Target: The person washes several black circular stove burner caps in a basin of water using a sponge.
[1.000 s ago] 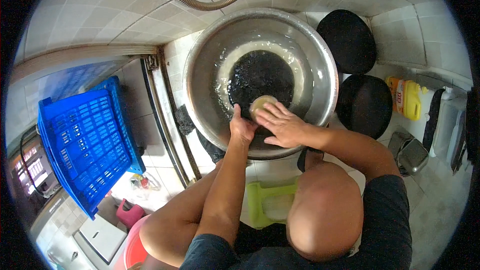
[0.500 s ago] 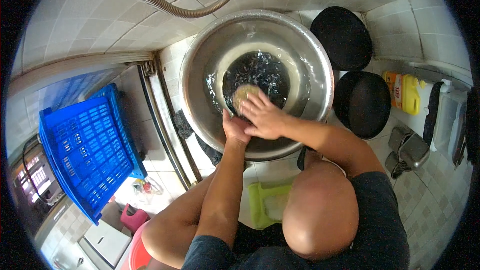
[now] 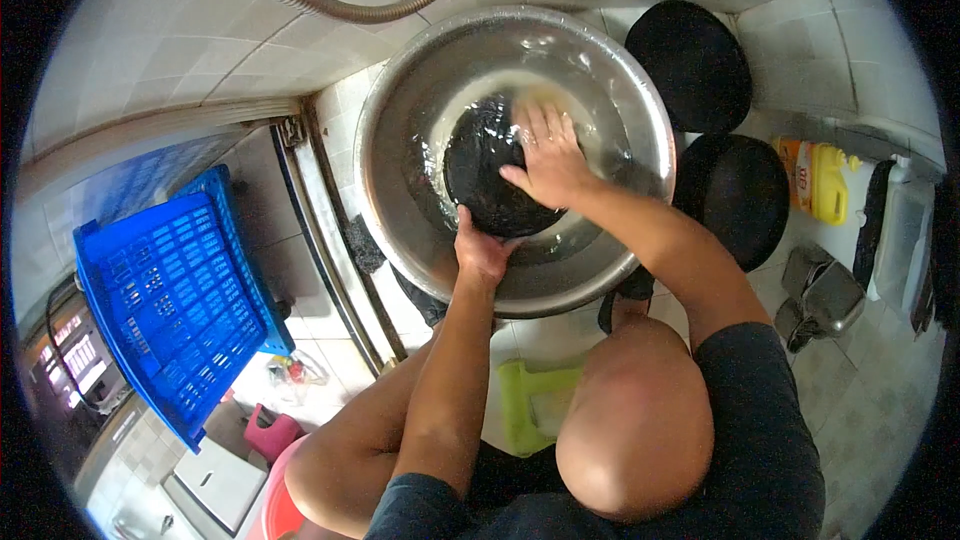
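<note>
A wide steel basin (image 3: 372, 90) holds water and a black round disc-like piece (image 3: 480, 165), wet and shiny; its exact kind I cannot tell. My left hand (image 3: 484, 252) grips the disc's near edge, thumb on top and the other fingers hidden under it. My right hand (image 3: 556, 165) presses down over the disc's far right side, its fingers extended on a yellowish scrubbing pad (image 3: 543, 98). The pad is blurred and mostly covered by the fingertips.
Two black round pieces (image 3: 690, 65) lie on the floor right of the basin, near a yellow bottle (image 3: 830, 183) and a metal container (image 3: 832, 300). A blue crate (image 3: 180, 305) stands left. A metal hose (image 3: 330, 5) hangs above; a green stool (image 3: 520, 410) is below me.
My right hand and the scrubbing pad have moved away from me and to the right across the disc. More of the disc now shows above the water. My left hand stays at the near edge.
</note>
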Action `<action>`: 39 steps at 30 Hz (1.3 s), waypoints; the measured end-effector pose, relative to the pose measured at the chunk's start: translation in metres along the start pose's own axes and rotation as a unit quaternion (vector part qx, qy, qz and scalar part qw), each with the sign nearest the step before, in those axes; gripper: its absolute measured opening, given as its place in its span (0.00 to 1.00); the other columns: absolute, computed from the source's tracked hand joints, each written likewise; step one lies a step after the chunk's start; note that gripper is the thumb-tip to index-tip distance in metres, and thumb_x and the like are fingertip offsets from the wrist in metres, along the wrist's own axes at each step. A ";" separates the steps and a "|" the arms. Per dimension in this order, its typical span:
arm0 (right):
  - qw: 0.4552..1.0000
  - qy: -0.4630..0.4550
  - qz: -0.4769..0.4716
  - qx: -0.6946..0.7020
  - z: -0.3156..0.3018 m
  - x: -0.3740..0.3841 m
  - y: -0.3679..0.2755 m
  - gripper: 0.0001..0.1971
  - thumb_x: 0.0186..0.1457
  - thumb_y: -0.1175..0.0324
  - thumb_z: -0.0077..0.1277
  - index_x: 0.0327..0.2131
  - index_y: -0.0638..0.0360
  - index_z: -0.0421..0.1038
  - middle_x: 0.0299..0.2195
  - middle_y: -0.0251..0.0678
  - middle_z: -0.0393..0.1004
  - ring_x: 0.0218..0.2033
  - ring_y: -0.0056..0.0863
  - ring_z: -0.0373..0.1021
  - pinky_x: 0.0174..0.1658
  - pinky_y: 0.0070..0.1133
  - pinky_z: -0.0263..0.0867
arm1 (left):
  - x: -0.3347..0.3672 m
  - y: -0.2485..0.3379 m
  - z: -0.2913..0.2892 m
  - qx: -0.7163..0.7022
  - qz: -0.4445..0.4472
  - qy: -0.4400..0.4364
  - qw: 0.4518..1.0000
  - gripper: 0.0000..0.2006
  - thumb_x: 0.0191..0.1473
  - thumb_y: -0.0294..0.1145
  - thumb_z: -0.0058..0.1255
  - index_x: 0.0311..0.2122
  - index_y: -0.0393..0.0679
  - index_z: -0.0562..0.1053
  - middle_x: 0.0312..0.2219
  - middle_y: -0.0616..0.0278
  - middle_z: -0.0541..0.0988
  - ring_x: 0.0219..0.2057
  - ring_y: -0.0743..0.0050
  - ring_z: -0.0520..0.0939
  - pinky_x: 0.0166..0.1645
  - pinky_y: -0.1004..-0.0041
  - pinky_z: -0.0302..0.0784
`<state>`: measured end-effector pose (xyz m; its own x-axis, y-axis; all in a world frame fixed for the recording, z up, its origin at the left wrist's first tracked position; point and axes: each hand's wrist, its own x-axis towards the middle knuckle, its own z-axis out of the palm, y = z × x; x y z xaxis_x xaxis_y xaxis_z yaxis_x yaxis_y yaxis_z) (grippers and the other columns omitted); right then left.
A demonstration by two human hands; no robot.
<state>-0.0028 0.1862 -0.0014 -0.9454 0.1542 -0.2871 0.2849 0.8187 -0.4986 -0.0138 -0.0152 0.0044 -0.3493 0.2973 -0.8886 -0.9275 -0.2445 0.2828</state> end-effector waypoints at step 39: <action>0.957 -0.148 -0.249 0.007 0.027 -0.061 -0.052 0.37 0.66 0.41 0.36 0.67 0.61 0.55 0.72 0.45 0.42 0.73 0.47 0.33 0.73 0.43 0.25 | 0.001 0.005 -0.005 -0.110 0.057 -0.017 0.992 0.35 0.67 0.62 0.23 0.65 0.43 0.61 0.63 0.47 0.65 0.65 0.45 0.64 0.69 0.48 0.56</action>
<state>0.0443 0.1193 0.0202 -0.8791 -0.4177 -0.2293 -0.1844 0.7420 -0.6445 -0.0181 -0.0212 0.0032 -0.4582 0.2853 -0.8418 -0.8314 -0.4725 0.2924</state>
